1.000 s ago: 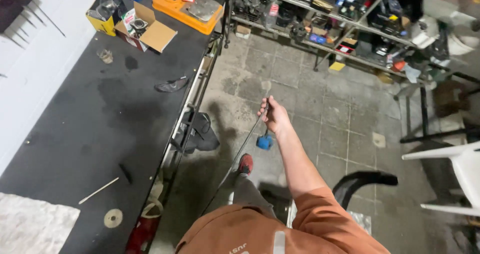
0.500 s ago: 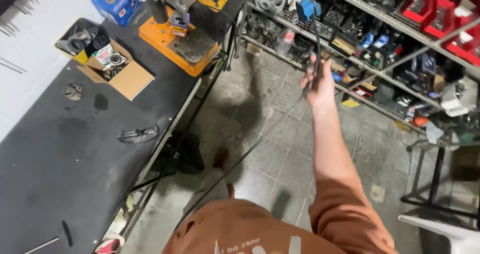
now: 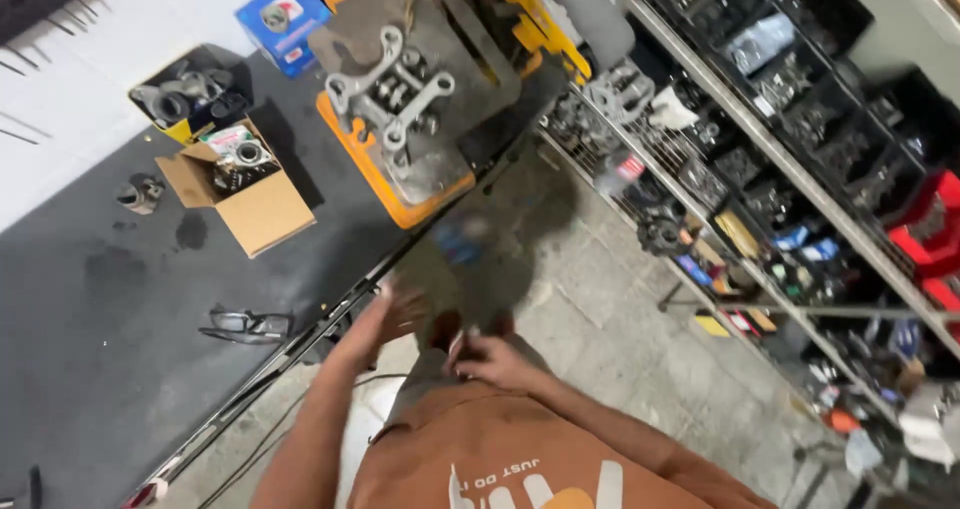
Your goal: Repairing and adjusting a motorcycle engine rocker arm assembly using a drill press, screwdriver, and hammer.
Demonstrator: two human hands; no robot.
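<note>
Right hand [image 3: 497,361] pinched something thin, perhaps the cable [image 3: 300,414]; left hand [image 3: 392,314] blurred, grip unclear. Cable trailing below could snag the bench [image 3: 100,329] edge.

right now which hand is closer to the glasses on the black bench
Left. The left hand is open beside the bench edge, near the glasses. The right hand sits farther away, against the body.

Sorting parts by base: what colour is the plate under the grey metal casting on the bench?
Orange, under the grey metal casting; head view.
</note>
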